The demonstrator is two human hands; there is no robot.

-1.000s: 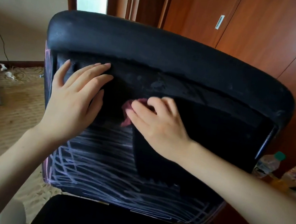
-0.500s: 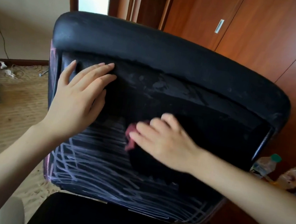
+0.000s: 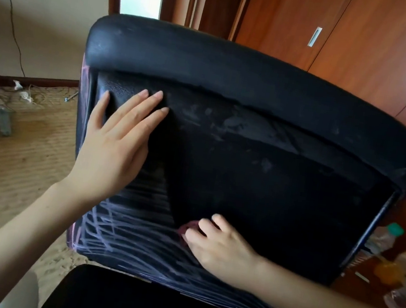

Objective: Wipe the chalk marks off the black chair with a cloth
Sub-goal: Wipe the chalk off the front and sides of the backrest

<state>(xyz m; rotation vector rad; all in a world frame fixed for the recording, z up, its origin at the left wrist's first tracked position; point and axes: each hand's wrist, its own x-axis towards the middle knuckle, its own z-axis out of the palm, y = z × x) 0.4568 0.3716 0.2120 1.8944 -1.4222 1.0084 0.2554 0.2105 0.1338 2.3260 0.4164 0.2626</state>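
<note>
Lower now: right hand on cloth

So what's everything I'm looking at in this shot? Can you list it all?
chair back: one, black, centre, facing the camera
chalk marks: many, pale pinkish-white lines, lower left of the chair back
cloth: one, dark red, mostly hidden under the right hand
chair seat: one, black, bottom centre
bottles: several, clear plastic, on the floor at right
wardrobe doors: reddish-brown wood, behind
cable: one, dark, on the left wall
left hand: flat on the chair back, upper left
right hand: pressing the cloth, lower centre
</note>
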